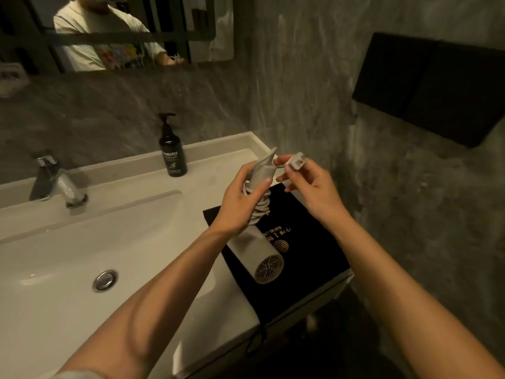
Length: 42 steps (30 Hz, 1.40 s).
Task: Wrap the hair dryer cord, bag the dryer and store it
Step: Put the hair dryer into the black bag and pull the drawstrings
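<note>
The word "Dunster" was printed in pale letters on the black pump bottle (173, 154). Gold lettering on the black bag (300, 242) could not be read.

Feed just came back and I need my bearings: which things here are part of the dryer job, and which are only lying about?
Part of the job:
- hair dryer, held by the left hand
- cord, coiled round its handle
- plug, pinched in the right hand
- black bag, flat on the counter under the dryer

Lying about:
- soap bottle
- faucet
- sink
- mirror
</note>
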Motion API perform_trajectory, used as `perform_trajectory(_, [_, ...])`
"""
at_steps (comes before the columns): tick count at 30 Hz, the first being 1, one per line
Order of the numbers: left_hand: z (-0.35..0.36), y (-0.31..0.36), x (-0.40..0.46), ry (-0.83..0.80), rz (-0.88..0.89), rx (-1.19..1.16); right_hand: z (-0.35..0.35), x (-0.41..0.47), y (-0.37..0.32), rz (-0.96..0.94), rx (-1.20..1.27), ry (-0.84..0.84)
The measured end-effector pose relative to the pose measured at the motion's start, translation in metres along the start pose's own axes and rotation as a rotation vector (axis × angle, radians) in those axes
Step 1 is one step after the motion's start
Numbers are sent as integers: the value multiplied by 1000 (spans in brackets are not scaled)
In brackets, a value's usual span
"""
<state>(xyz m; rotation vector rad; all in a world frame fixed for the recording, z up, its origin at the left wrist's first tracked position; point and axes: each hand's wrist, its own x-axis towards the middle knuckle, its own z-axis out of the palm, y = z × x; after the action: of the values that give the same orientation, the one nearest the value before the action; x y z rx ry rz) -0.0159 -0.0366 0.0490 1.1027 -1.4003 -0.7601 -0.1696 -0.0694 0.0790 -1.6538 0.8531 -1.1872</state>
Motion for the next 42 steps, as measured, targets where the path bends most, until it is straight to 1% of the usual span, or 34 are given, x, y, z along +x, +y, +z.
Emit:
perform_trajectory(4, [7, -17, 1, 6, -18, 71, -1, -12, 20, -28, -94, 38])
perform_trajectory(7, [10, -21, 3, 16, -6, 80, 4, -16, 27, -51, -101, 78])
perform_trajectory(9, [10, -21, 4, 28, 2, 100, 9, -14, 26, -14, -26, 116])
perform_trajectory(12, [6, -20, 4, 50, 28, 164, 16, -5, 21, 35, 156, 179])
perform_trajectory(14, [4, -16, 2, 55, 42, 175, 18, -2, 18, 9, 169, 181])
perform_trajectory(16, [4, -11, -2, 61, 53, 154, 19, -4, 16, -30, 104, 136])
perform_trajectory(19, [5, -7, -7, 74, 43, 107, 16, -12, 21, -129, -158, 101])
perform_trajectory(23, [6, 2, -11, 74, 0, 13, 8, -17, 29, -294, -466, 102])
perform_trajectory(27, [10, 8, -13, 70, -7, -41, 3, -17, 30, -341, -675, 118])
perform_trajectory(31, [11, 10, -13, 55, 1, -68, 6, -16, 26, -368, -780, 128])
perform_trajectory(35, [15, 12, -11, 55, 36, -30, 2, -16, 18, -343, -808, 69])
perform_trajectory(40, [21, 19, -11, 183, 6, -166, 5, -13, 8, -321, -875, -28])
perform_trajectory(42, [19, 21, -13, 192, -12, -242, 5, -9, 6, -326, -903, -61])
